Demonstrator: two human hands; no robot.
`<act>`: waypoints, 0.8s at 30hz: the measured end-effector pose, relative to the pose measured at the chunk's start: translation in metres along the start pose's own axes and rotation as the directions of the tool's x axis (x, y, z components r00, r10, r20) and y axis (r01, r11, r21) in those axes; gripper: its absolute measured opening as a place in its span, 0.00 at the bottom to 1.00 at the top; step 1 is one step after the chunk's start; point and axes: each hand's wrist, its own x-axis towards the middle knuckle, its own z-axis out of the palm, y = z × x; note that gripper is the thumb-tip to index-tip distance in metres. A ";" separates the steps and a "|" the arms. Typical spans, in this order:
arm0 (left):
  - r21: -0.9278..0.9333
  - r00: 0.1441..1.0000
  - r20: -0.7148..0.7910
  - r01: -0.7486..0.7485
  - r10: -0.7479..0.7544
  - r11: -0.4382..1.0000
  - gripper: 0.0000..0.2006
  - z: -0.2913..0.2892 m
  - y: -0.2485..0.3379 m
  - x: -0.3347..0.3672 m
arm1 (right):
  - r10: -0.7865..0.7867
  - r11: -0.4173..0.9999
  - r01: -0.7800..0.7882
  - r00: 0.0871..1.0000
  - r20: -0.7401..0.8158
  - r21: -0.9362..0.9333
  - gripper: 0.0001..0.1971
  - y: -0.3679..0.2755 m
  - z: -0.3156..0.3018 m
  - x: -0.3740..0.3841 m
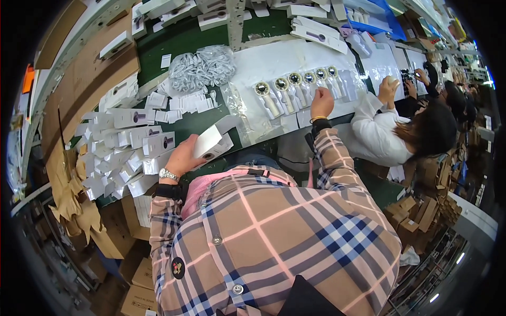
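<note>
A white carton [208,141] with its end flap raised is in my left hand [184,157], thumb and fingers closed on its sides at the bench's front edge. My right hand [322,102] is closed just in front of a row of cream handheld devices [285,97]. These have round, dark, shiny heads like small fans and lie in clear sleeves on a white sheet [263,58]. Whatever the right fingers pinch is hidden. Left of my left hand, several white cartons [126,138] are piled up, many with open flaps and a picture of a purple device.
White coiled cables [203,68] in clear bags form a heap behind folded white papers [192,103]. More cartons [319,36] and a blue bin [375,18] stand at the back. A co-worker in white [387,124] works at my right. Brown cardboard [87,84] borders the bench's left.
</note>
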 end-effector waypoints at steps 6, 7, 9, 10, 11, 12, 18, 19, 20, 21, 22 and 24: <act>0.036 0.999 0.021 -0.040 0.040 0.999 0.36 -0.001 0.004 0.008 | 0.027 0.995 -0.019 0.997 0.074 -0.102 0.07 0.022 0.007 0.004; 0.035 0.999 0.020 -0.036 0.036 0.999 0.36 -0.001 0.004 0.007 | 0.029 0.995 -0.017 0.994 0.110 -0.103 0.07 0.023 0.010 0.004; 0.022 1.000 0.024 -0.004 0.003 1.000 0.36 0.000 0.000 0.000 | 0.025 0.995 -0.007 0.984 0.177 -0.102 0.07 0.025 0.024 0.002; 0.026 1.000 0.026 0.010 -0.010 1.000 0.36 0.000 -0.001 -0.002 | 0.019 0.995 0.001 0.981 0.191 -0.104 0.07 0.029 0.026 0.005; 0.029 0.999 0.028 0.023 -0.024 0.999 0.36 0.000 -0.002 -0.004 | 0.011 0.994 0.011 0.978 0.207 -0.107 0.07 0.032 0.027 0.007; 0.030 0.999 0.030 0.037 -0.038 0.999 0.36 0.000 -0.004 -0.006 | 0.003 0.994 0.022 0.975 0.223 -0.111 0.08 0.035 0.028 0.008; 0.014 0.994 -0.032 0.101 -0.101 0.995 0.36 0.006 -0.017 -0.002 | -0.312 0.940 0.336 0.914 0.259 -0.055 0.10 -0.028 0.013 -0.003; 0.032 0.993 -0.068 0.100 -0.098 0.994 0.35 0.011 -0.023 -0.001 | -0.336 0.942 0.305 0.831 0.444 0.142 0.12 -0.046 0.007 -0.015; 0.050 0.991 -0.099 0.093 -0.088 0.994 0.35 0.015 -0.027 0.003 | -0.436 0.896 0.416 0.761 0.481 0.154 0.13 -0.069 -0.005 -0.032; 0.039 0.989 -0.105 0.112 -0.107 0.993 0.35 0.020 -0.031 0.004 | -0.527 0.836 0.520 0.677 0.513 0.172 0.14 -0.090 -0.013 -0.051; 0.059 0.982 -0.153 0.125 -0.114 0.990 0.34 0.022 -0.030 0.010 | -0.533 0.831 0.528 0.669 0.518 0.174 0.14 -0.097 -0.014 -0.062; 0.101 0.960 -0.250 0.156 -0.127 0.982 0.32 0.027 -0.029 0.022 | -0.538 0.767 0.641 0.626 0.564 0.020 0.14 -0.103 -0.009 -0.081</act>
